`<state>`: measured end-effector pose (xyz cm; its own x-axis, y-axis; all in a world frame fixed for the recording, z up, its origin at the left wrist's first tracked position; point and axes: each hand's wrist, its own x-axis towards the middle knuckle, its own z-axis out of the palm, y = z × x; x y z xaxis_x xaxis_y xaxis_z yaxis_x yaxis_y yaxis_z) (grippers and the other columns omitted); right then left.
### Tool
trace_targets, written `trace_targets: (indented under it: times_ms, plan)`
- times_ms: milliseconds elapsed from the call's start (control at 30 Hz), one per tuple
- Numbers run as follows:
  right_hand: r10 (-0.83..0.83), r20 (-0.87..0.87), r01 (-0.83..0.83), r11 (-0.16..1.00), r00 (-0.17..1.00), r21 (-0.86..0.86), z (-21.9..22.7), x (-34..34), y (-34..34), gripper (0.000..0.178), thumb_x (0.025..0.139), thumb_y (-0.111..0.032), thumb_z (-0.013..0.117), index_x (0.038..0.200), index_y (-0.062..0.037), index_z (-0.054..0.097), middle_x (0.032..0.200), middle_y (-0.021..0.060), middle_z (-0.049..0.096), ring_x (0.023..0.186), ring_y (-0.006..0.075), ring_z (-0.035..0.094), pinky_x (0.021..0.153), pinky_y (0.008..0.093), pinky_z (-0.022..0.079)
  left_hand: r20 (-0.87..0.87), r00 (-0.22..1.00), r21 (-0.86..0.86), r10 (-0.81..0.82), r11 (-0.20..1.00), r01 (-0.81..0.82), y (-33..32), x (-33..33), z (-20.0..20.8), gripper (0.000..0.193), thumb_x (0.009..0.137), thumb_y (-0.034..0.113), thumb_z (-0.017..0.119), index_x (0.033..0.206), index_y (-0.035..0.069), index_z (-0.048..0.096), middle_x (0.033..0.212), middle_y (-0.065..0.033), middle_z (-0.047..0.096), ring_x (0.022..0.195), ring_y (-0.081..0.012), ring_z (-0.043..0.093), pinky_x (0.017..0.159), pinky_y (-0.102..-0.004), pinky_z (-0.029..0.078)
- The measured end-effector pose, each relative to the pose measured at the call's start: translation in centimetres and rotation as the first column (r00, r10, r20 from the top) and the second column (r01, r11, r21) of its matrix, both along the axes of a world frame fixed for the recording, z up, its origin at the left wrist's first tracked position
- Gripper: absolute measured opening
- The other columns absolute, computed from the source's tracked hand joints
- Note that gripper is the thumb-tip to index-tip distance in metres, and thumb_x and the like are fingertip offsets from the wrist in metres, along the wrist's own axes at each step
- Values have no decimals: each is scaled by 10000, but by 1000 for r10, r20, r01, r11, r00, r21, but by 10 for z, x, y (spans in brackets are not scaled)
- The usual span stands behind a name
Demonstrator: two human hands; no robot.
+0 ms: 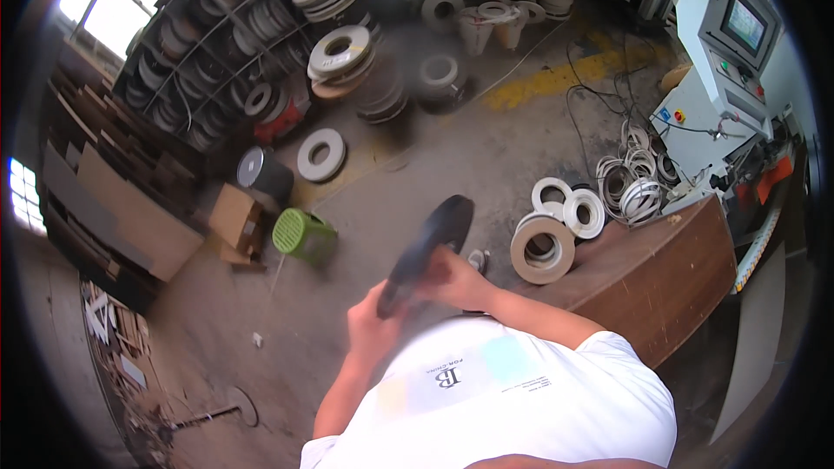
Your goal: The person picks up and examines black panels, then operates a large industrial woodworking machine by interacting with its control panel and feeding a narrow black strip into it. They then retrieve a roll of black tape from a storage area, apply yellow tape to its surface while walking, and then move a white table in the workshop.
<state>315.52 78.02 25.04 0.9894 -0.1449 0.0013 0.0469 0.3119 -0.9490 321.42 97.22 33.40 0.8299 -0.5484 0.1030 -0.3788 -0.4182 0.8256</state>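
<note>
A dark, flat roll of banding tape (445,230) is held slanted in front of my body, seen nearly edge-on and smeared by motion. Its lower left end is gripped by my left hand (372,326), fingers partly hidden behind it. My right hand (453,281) is closed on the near side of the same roll, around its middle. To the right of my hands, a tan roll (521,247) and white rolls (584,214) of similar tape rest by a brown wooden panel (660,282).
A green plastic stool (304,237), a cardboard box (236,217) and a dark drum (266,175) stand on the left. Racks and stacks of tape rolls (340,50) fill the back. A machine with a screen (744,21) stands at right, loose cables (608,91) before it.
</note>
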Motion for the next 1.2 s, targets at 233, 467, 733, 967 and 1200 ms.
trace_targets:
  times_ms: [233,467,733,967,1200]
  plan:
    - [49,-219,-133,913,974,-385,9,148,-206,368,879,-294,789,1112,-59,629,1038,109,781,968,207,737,889,348,555,26,995,278,100,955,-103,-111,203,-82,347,833,84,785,1171,63,712,789,-156,689,681,-183,655,702,-311,533]
    - [-390,-547,181,900,741,-396,-102,188,-418,398,891,-285,782,1173,-39,648,989,99,777,875,155,723,770,310,563,-55,992,562,118,824,-67,-192,368,-227,316,742,174,794,1047,101,755,877,-203,724,872,-413,704,739,-457,558]
    - [-447,-870,244,885,209,-396,-263,109,-560,263,882,-275,757,882,-14,720,783,72,729,711,174,692,679,336,545,-226,967,758,117,645,100,-390,542,-336,336,791,387,744,984,112,754,964,-201,742,969,-431,694,829,-508,556]
    - [-523,-843,431,794,125,-428,-227,255,-671,319,948,-232,615,1185,-49,726,1088,206,742,981,288,729,854,395,559,-121,972,772,-203,596,221,-634,697,-363,371,778,212,741,1148,198,717,1020,-174,746,966,-401,704,840,-514,569]
    - [-683,-670,148,724,290,-674,-402,279,-881,268,976,-158,525,1106,-40,727,1071,184,729,962,283,667,870,427,524,-112,938,786,-329,547,286,-939,789,-314,356,870,229,663,1225,220,690,1087,-139,749,1032,-362,704,892,-476,551]
